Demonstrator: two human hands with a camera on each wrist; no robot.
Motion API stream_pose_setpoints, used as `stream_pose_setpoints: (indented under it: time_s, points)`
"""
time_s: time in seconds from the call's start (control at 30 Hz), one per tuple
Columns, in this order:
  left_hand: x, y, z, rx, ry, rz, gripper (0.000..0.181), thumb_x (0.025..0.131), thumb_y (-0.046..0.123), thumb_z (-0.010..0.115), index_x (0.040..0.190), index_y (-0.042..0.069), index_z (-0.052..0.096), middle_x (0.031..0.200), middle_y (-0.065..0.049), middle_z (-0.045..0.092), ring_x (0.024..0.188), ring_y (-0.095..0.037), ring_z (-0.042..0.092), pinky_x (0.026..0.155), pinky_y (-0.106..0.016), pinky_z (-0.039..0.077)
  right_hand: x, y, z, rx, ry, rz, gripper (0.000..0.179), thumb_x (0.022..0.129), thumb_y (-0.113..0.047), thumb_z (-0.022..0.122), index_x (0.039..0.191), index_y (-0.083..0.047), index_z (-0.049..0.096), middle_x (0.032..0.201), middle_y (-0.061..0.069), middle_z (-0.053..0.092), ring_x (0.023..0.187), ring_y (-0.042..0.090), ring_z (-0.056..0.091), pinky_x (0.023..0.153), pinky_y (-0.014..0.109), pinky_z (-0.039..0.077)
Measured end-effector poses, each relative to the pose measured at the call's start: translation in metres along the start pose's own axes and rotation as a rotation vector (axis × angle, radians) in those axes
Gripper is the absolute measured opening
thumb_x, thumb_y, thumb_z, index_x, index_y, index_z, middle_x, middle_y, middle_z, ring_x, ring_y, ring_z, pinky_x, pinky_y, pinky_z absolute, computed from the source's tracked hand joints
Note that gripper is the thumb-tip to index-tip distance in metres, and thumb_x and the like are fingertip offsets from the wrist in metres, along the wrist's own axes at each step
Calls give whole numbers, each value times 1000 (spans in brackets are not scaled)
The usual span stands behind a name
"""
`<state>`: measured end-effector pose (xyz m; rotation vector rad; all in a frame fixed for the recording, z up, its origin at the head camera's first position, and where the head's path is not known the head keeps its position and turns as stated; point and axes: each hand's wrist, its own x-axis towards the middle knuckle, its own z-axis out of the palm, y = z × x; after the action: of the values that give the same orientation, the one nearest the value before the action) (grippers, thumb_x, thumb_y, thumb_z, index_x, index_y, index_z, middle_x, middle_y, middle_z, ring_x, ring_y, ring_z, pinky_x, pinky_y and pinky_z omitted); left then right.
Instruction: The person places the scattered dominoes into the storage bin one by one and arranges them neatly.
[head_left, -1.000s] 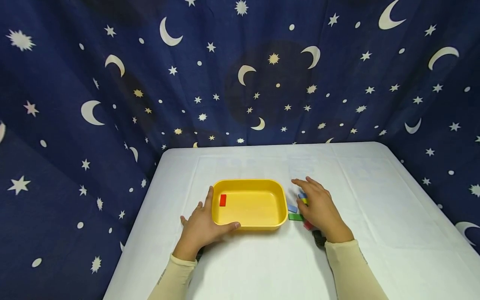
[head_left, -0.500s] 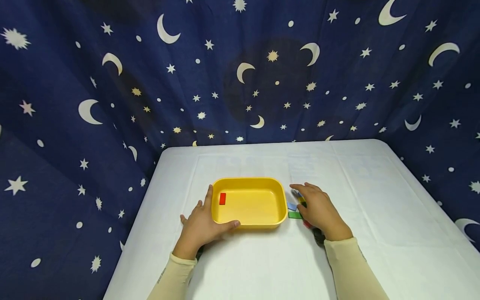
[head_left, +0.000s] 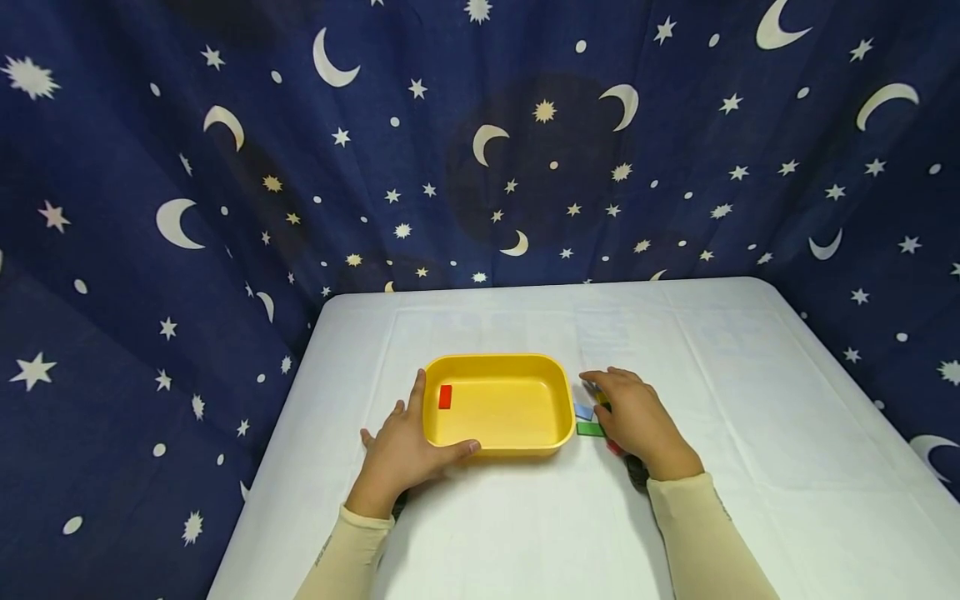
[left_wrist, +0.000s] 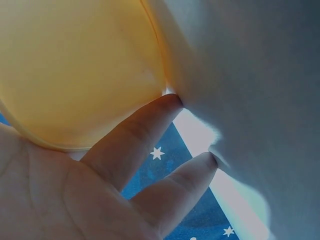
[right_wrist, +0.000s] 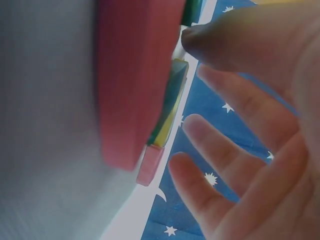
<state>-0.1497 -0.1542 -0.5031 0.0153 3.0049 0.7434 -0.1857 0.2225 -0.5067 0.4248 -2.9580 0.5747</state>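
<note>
A yellow tray (head_left: 525, 408) lies on the table with one small red block (head_left: 446, 397) inside at its left end. My left hand (head_left: 405, 458) rests spread along the tray's left front corner, its thumb at the front wall. In the left wrist view, two straight fingers (left_wrist: 132, 140) reach past the tray's curved edge. My right hand (head_left: 641, 425) is over a small group of blocks beside the tray, fingers loosely bent and apart. A light blue block (head_left: 583, 412) and a green block (head_left: 590, 429) show by its thumb. A red block (right_wrist: 135, 75) looms close in the right wrist view.
Behind that red block are a green-and-yellow pair of blocks (right_wrist: 171, 107) and a smaller red block (right_wrist: 150, 165). A white cloth covers the table (head_left: 510, 525). A dark blue curtain (head_left: 420, 167) with moons and stars surrounds its far side and flanks.
My right hand has shifted slightly left and lower over the blocks, covering more of the blue and yellow ones. The left hand stays at the tray. The head view has tilted a little.
</note>
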Motion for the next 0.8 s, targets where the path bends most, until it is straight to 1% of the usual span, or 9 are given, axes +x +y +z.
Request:
stream_pose_setpoints:
  time_s: [0.17,0.33,0.5,0.6,0.7,0.8]
  points:
    - [0,0,0,1,0,2,149,56,104,62,171,33,0,148,-11,60,146,-37,46,99,-94,13,0,1,2,-3,12,-6,51,92,-7,80,141,-12,65,137,15,68,138,46,50,106,72,40]
    - [0,0,0,-2,2,0,150,55,106,60,171,33,0,149,-10,60,147,-38,46,99,-94,13,0,2,2,-1,22,-10,54,90,-12,83,141,-12,65,136,15,69,138,45,51,106,72,41]
    - [0,0,1,-1,5,1,151,53,108,56,171,32,0,148,-10,61,146,-37,46,99,-94,13,0,1,0,13,-10,-1,59,87,-20,86,142,-13,65,139,14,67,141,44,48,107,72,39]
    - [-1,0,1,-2,8,3,152,52,109,55,171,32,1,147,-11,61,146,-38,46,99,-94,14,1,0,0,35,-31,0,61,86,-21,86,142,-14,65,141,13,66,143,43,46,109,73,36]
    - [0,0,1,-2,5,1,151,54,107,59,171,32,1,148,-11,60,146,-38,46,99,-94,13,1,-2,0,61,-50,-2,63,84,-22,86,143,-15,64,143,12,65,145,42,44,111,72,34]
    - [1,0,2,-2,0,-3,149,57,103,63,171,32,1,150,-10,59,146,-38,46,98,-95,13,2,-3,0,79,-60,-5,70,82,-23,88,146,-14,61,145,13,63,146,42,42,112,72,33]
